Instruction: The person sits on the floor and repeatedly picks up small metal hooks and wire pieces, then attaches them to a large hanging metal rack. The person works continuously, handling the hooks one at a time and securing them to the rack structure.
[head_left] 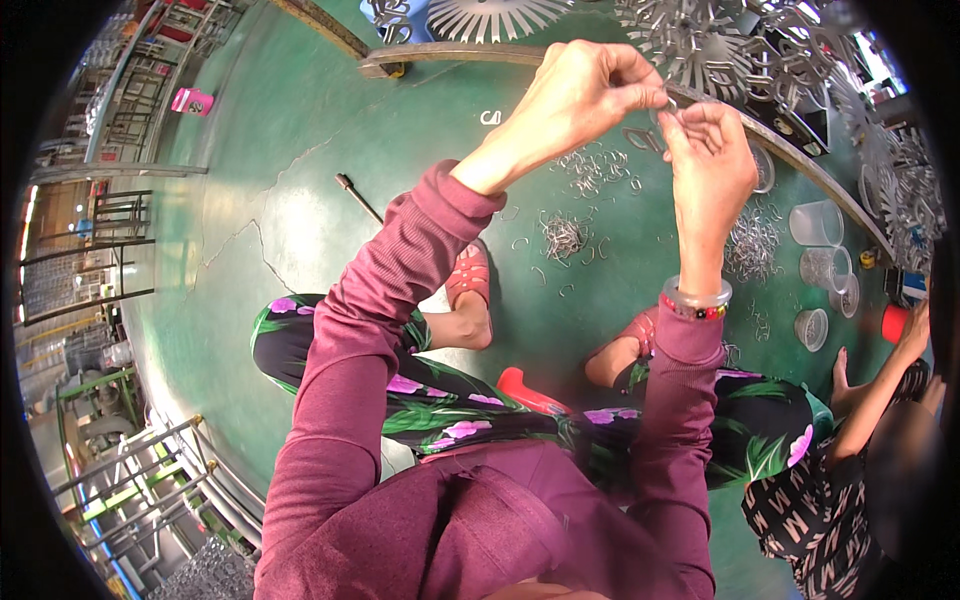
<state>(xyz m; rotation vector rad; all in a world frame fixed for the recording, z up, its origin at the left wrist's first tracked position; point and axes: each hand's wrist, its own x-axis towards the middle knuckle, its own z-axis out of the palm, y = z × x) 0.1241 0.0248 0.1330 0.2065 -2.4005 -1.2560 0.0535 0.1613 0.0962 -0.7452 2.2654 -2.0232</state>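
Head view: two fingertip pinches meet at one small metal piece

Toward the upper right of the frame, the left hand [590, 90] and the right hand [715, 150] come together, fingertips almost touching. Thumb and forefinger of each look pressed together on a small metal piece [671, 104], mostly hidden between them; its exact shape cannot be told. Just below and left of the grip show dark metal links [640, 139]; whether they hang from the fingers or lie on the green floor [400, 140] is unclear.

Good handling here probably rests on light, even pressure: pinch near the piece's edge, let one hand hold firm while the other adjusts, and keep the nails aside so the metal stays visible. Such thin pieces are likely stiff and slick, so a hard squeeze could flick one off among the loose curved pieces [590, 172] at upper centre or the denser heap [563, 238] below them. A rail [798, 155] slants past the right hand, near the clear cups [817, 223] at right; the wrist would do best held away from it.
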